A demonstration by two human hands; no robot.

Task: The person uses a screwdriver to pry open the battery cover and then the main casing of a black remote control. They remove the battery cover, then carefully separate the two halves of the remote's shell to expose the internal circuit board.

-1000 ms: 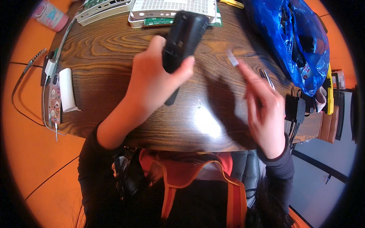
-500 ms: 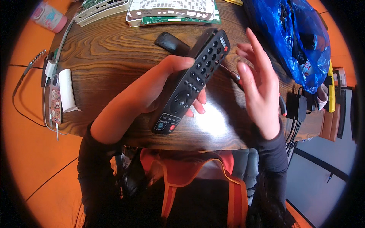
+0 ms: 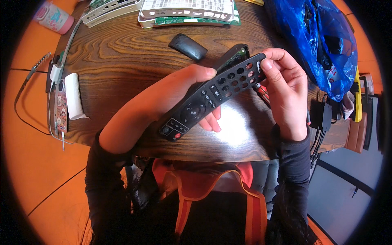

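My left hand (image 3: pixel 177 87) is closed round the middle and lower part of a black remote control, its thumb along the upper edge and fingertips showing underneath. The remote's front cover (image 3: pixel 212 87) tilts away from its back half (image 3: pixel 236 56) at the far end, where a strip of green circuit board shows in the gap. Pinched between the thumb and fingers of my right hand (image 3: pixel 288 87) is the far end of that front cover. Several button holes there let the background show through. Beyond the remote lies a loose black battery cover (image 3: pixel 188 47). A red-handled screwdriver (image 3: pixel 263 94) rests partly hidden beside my right hand.
White device housings (image 3: pixel 188 10) with green circuit boards stand at the table's far edge. A blue plastic bag (image 3: pixel 322 53) fills the far right, with a black adapter and cables (image 3: pixel 320 114) nearer me. At left lie a patterned phone (image 3: pixel 61 106) and a white object (image 3: pixel 74 98).
My right hand has closed on the far end of the front cover, having been apart from it. The cover has swung rightward and lifted from the back half, opening a gap.
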